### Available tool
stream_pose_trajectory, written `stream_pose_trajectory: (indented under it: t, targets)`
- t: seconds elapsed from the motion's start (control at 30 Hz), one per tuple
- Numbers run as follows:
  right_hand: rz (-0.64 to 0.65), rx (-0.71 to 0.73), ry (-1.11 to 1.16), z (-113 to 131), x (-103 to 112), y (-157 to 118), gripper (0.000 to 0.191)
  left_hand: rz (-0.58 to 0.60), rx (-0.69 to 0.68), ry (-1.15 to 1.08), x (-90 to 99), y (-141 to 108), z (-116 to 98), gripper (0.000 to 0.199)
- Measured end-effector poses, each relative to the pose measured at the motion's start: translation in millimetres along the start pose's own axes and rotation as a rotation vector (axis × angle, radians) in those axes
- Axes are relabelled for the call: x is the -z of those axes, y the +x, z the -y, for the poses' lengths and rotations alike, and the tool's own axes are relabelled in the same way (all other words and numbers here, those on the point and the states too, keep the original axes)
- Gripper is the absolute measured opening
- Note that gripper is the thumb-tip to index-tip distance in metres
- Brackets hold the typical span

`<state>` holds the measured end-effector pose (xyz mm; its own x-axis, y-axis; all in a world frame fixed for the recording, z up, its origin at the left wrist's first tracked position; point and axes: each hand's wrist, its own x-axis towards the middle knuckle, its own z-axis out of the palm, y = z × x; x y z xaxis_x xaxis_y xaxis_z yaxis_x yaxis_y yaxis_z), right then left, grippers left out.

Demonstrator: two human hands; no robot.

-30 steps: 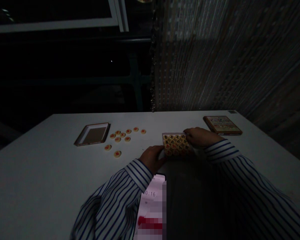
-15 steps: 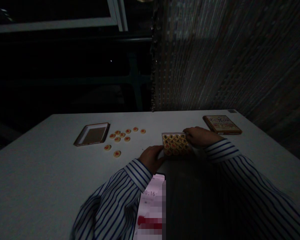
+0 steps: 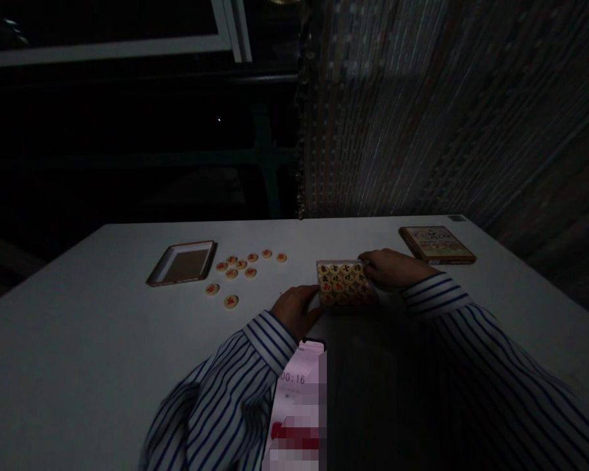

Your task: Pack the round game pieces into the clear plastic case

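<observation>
Between my hands is a small clear tray filled with rows of round Chinese chess pieces, some marked in black and some in red. My left hand grips the tray's left side, thumb low and fingers along the edge. At the upper right corner my right hand holds the tray with its fingers curled over the rim. The near edge of the tray lies in dark shadow. Several loose red-marked pieces lie face up on the table, left of my left hand.
An open box half with a brown inside sits at the left of the white table. A printed box lid lies at the back right. Below my left wrist is a lit phone showing a timer. A bead curtain hangs behind.
The tray tips slightly, so its front rows show a little more clearly. Both hands keep their hold; the loose pieces stay where they were.
</observation>
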<state>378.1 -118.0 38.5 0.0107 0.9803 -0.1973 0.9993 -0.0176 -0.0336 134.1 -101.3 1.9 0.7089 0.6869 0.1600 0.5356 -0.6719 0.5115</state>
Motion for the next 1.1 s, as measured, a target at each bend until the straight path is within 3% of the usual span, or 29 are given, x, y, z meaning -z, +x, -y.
stream_pose_trajectory:
  t: [0.6, 0.83, 1.1]
  targets:
    - [0.004, 0.022, -0.007, 1, 4, -3, 0.033, 0.019, -0.016, 0.010, 2.9, 1, -1, 0.045]
    - [-0.134, -0.034, -0.025, 1, 16, -11, 0.044, -0.131, 0.032, -0.069, 6.3, -1, 5, 0.041]
    - [-0.208, -0.011, -0.020, 13, 24, -16, 0.041, -0.270, 0.089, -0.146, 18.2, -3, 9, 0.033]
